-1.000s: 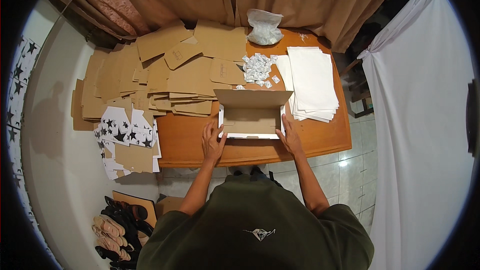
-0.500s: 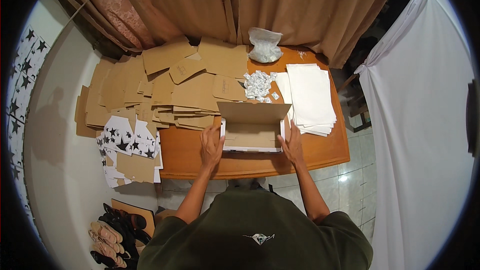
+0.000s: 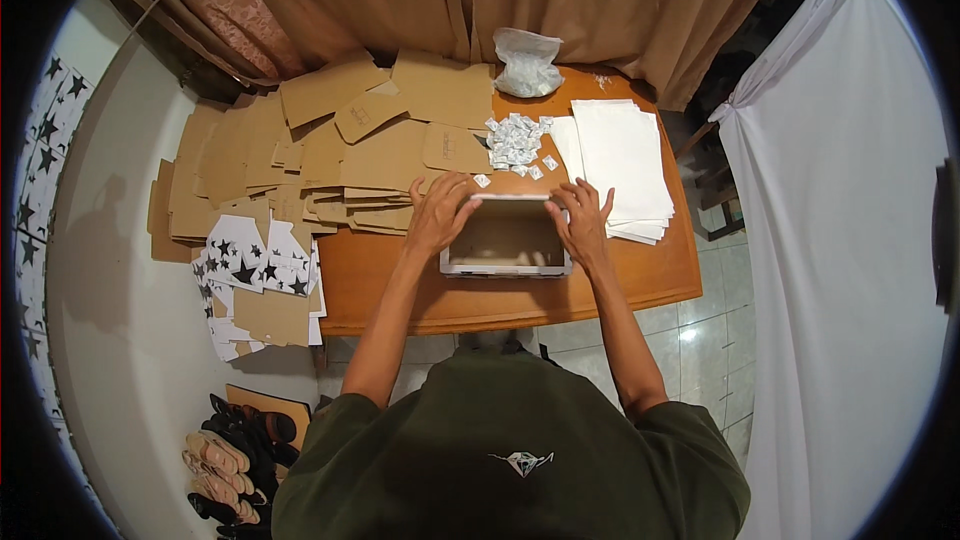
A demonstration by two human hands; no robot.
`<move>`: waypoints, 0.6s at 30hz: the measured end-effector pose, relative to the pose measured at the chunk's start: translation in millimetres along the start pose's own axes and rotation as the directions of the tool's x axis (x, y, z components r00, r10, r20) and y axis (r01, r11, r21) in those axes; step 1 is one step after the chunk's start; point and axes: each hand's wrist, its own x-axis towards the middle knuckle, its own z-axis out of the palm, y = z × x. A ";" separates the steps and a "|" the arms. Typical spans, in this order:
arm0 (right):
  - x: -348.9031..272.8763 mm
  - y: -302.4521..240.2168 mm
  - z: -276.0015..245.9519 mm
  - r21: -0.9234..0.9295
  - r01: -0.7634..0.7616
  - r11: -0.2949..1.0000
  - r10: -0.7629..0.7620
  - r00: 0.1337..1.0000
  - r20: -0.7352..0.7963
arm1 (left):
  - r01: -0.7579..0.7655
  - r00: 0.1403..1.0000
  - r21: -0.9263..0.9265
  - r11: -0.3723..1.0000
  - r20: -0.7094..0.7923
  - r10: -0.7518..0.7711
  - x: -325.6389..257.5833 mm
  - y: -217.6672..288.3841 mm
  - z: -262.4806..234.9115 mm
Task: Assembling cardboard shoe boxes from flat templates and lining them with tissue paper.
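Observation:
A cardboard box (image 3: 508,271), white outside and brown inside, sits on the wooden table in front of me. Its inside shows nothing but bare brown board and shadow. Along its far side runs the white edge of the lid (image 3: 515,198), seen nearly edge-on. My left hand (image 3: 438,218) holds the far left corner, thumb along the edge and fingers outside. At the far right corner, my right hand (image 3: 580,222) grips in the same way. Just beyond the box lies a heap of small white packets (image 3: 514,143).
Flat brown cardboard pieces (image 3: 330,155) cover the table's left side, with star-printed pieces (image 3: 255,255) nearer me. White sheets (image 3: 622,165) are stacked on the right. A clear plastic bag (image 3: 528,65) stands at the back, before brown curtains (image 3: 600,0). Shoes (image 3: 225,455) lie at lower left.
Both hands have moved from the box's sides to its far corners. The lid, upright with its brown face showing before, now shows mainly its white edge.

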 end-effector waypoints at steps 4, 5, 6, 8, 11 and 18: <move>-34.4 -8.6 -2.4 0.040 0.081 0.996 -0.080 0.996 -0.036 | -0.058 0.996 -0.038 0.998 0.070 0.060 -32.1 1.0 5.8; -41.1 -11.6 -3.4 0.048 0.100 0.994 -0.099 0.995 -0.010 | -0.107 0.991 -0.060 0.992 0.078 0.111 -40.0 -1.1 8.0; -46.9 -12.8 -2.9 0.013 0.144 0.990 -0.143 0.989 -0.028 | -0.127 0.985 -0.039 0.991 0.114 0.131 -47.2 -1.5 10.1; -56.0 -14.2 -3.2 0.056 0.125 0.991 -0.128 0.990 0.053 | -0.138 0.980 -0.058 0.989 0.137 0.144 -60.9 -0.9 16.1; -68.7 -11.2 9.6 0.105 0.128 0.986 -0.139 0.984 0.111 | -0.121 0.962 -0.061 0.991 0.238 0.132 -73.9 -0.8 30.0; -72.9 1.4 42.1 0.053 0.237 0.970 -0.243 0.954 0.174 | -0.058 0.955 -0.152 0.987 0.279 0.099 -96.2 -14.8 62.6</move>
